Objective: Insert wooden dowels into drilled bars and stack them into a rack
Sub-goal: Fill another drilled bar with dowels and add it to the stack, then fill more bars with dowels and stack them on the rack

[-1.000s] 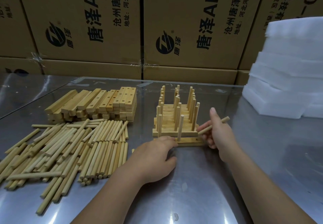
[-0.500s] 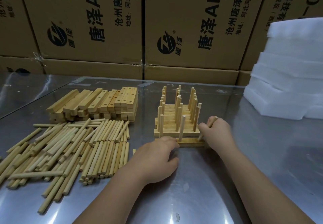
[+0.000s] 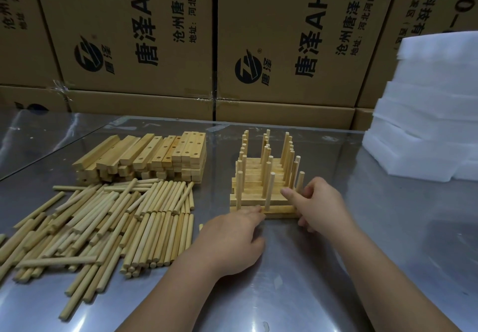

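A rack of stacked wooden bars with upright dowels stands in the middle of the steel table. The nearest bar lies at its front. My right hand pinches a dowel that stands upright at the right end of that bar. My left hand rests on the table, fingertips touching the bar's left part. Loose dowels lie in a heap at the left. Drilled bars are piled behind them.
Cardboard boxes form a wall along the table's far edge. White foam sheets are stacked at the right. Bare steel table lies to the right of my hands.
My right hand has swung the dowel from a slant above the rack down to upright at the right end of the front bar. My left hand has stayed on the bar.
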